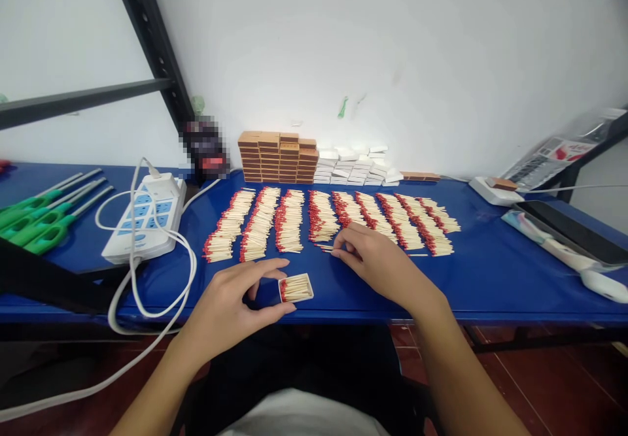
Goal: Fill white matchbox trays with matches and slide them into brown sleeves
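Note:
A small white tray [296,288] filled with red-tipped matches lies near the front edge of the blue table. My left hand [235,297] is around its left end, thumb and fingers apart, the thumb close to its lower edge. Further right, my right hand [375,256] has its fingers pinched on a few loose matches [324,248] on the table, below the rows. Several slanting rows of matches [289,220] with red heads stretch across the table behind both hands.
Brown matchboxes [277,157] and white trays [356,165] are stacked by the wall. On the left are a power strip [147,217], looping white cable and green-handled tools [52,230]. A black phone [574,230] and a wrapped white item [554,246] lie on the right.

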Demonstrator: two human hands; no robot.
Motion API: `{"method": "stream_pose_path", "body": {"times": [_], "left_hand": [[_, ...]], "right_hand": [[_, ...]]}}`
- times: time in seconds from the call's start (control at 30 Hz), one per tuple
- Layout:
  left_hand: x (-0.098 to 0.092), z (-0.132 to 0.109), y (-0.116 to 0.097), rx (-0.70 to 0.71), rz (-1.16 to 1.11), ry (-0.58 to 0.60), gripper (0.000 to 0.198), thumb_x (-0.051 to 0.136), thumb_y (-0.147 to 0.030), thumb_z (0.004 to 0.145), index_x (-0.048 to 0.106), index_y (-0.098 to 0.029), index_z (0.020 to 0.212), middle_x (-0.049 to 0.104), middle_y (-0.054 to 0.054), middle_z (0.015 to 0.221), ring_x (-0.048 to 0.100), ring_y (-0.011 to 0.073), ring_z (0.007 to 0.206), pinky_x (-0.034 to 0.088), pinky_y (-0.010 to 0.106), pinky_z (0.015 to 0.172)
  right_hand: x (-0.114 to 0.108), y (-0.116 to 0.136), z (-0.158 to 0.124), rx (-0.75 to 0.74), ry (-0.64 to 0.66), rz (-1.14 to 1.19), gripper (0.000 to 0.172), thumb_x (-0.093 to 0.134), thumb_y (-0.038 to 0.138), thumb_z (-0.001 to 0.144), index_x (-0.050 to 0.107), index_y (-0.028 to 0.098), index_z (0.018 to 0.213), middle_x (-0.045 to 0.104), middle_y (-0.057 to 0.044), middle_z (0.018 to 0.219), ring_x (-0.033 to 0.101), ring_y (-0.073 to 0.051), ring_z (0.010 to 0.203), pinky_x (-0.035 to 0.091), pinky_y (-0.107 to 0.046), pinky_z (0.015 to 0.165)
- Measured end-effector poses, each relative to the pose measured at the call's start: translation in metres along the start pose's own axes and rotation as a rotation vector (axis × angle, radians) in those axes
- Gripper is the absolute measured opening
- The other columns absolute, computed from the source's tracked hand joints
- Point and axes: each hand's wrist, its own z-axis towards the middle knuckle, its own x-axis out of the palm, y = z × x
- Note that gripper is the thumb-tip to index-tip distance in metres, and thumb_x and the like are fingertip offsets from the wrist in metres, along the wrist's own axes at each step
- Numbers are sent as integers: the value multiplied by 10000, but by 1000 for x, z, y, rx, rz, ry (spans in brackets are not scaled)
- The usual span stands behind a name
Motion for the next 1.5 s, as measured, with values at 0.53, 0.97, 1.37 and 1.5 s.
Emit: {"method": "stream_pose_path", "body": {"times": [0.53, 0.97, 1.37, 1.5], "left_hand": [[0, -1, 1, -6, 11, 7, 585, 861, -297, 918, 630, -298, 1456, 823, -17, 1113, 529, 103, 644, 565, 252, 729], [1, 0, 2, -9, 7, 11, 592, 864, -294, 918, 623, -311, 1458, 820, -32, 1118, 522, 98, 651, 556, 244, 724], [1, 0, 1, 5, 12, 5, 647, 889, -276, 894, 604, -317, 1473, 823, -34, 1118, 510, 99, 643, 539, 242, 701], [1, -1, 1, 6, 7, 5, 662, 895, -268, 885, 598, -326, 1474, 821, -46, 1117, 508, 98, 648, 534, 236, 703]], "right_hand": [[-1, 13, -2, -9, 14, 10, 153, 548, 215, 1102, 635, 218, 976, 691, -53, 1043, 687, -205, 890, 498, -336, 784], [4, 11, -1, 45, 73, -113, 164, 552, 218, 1109, 637, 210, 970, 708, -57, 1045, 704, -209, 849, 485, -333, 737], [11, 56, -15, -180, 69, -135, 83, 567, 235, 1121, 618, 208, 1061, 690, -49, 1065, 698, -205, 878, 467, -336, 671], [25, 63, -13, -229, 72, -240, 57, 581, 210, 1110, 632, 198, 1086, 679, -56, 1063, 689, -216, 893, 423, -344, 608]]}}
